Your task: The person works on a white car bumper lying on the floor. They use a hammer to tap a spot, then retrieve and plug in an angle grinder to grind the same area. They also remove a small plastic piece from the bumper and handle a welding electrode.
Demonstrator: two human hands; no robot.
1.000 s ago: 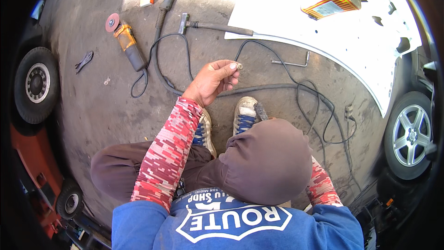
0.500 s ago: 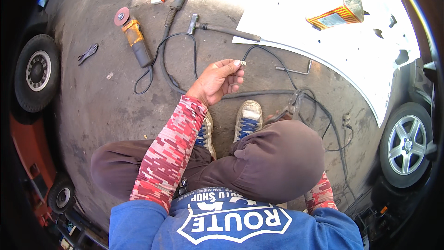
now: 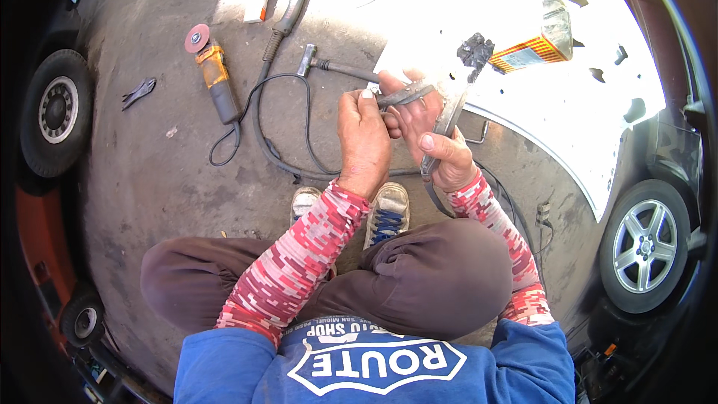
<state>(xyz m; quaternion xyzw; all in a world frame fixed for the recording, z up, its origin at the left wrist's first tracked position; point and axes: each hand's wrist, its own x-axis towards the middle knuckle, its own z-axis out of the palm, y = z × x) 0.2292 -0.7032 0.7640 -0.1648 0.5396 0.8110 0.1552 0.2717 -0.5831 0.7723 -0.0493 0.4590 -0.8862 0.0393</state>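
Observation:
My left hand (image 3: 364,138) is closed in a pinch on a small pale piece (image 3: 374,88), mostly hidden by thumb and fingertips. Facing it, my right hand (image 3: 451,157) grips a worn grey metal clamp (image 3: 447,118) with two spread arms. The right thumb presses one arm, while the other arm reaches across toward my left fingertips; I cannot tell whether they touch. A dark cable (image 3: 435,196) hangs from its lower end. Past the upper tip shows a ragged black patch (image 3: 476,52); whether it joins the clamp is unclear.
An angle grinder (image 3: 217,78), pliers (image 3: 138,93), a hammer (image 3: 336,67) and looping cables lie on the floor. Ahead right is a white sheet (image 3: 523,116) with a striped can (image 3: 532,52). Wheels stand left (image 3: 57,105) and right (image 3: 645,247).
My right hand has come up from beside the right knee with the metal clamp. My left hand, still pinching the small piece, has moved slightly right to meet it.

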